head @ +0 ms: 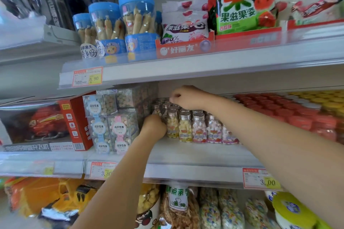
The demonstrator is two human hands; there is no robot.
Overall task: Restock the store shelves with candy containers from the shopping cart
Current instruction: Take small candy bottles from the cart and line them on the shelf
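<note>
Small clear candy bottles with silver caps (186, 126) stand in tight rows near the white shelf's (186, 154) front edge, the left grip (154, 126) at their left end, maybe keeping them straight, the right grip (186, 98) curled over the back caps, and I cannot tell if either holds one.

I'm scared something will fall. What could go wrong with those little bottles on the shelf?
1. The bottles stand packed close, so a nudge from the left hand at the row's end could tip several like dominoes.
2. The right hand reaches over them toward the back; its arm might knock front bottles off the shelf.
</note>
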